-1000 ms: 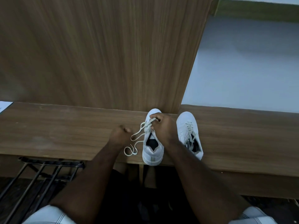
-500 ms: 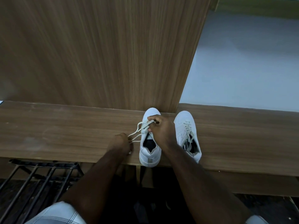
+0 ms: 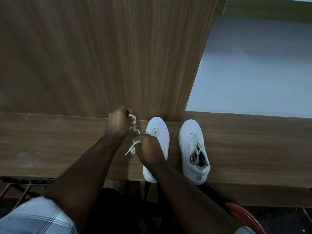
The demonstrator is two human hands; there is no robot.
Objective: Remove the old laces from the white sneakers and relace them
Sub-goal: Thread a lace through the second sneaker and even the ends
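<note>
Two white sneakers stand toes-away on a wooden ledge [image 3: 50,146]. The left sneaker [image 3: 158,130] has its lace [image 3: 134,125] partly pulled out. My left hand [image 3: 118,122] grips the lace raised up and to the left of the shoe, against the wood panel. My right hand [image 3: 148,149] lies over the left sneaker's opening and pinches the lace near its lower end, whose tip hangs loose to the left. The right sneaker [image 3: 194,149] is still laced and stands untouched.
A tall wood panel [image 3: 101,56] rises right behind the ledge; a pale wall [image 3: 253,73] lies to its right. A black metal rack [image 3: 22,184] sits below left, a red round object [image 3: 244,218] below right. My knees in checked shorts fill the bottom corners.
My left hand rose from the ledge's front edge up toward the panel, drawing the lace out. My right hand slid back from the shoe's toe eyelets to its opening.
</note>
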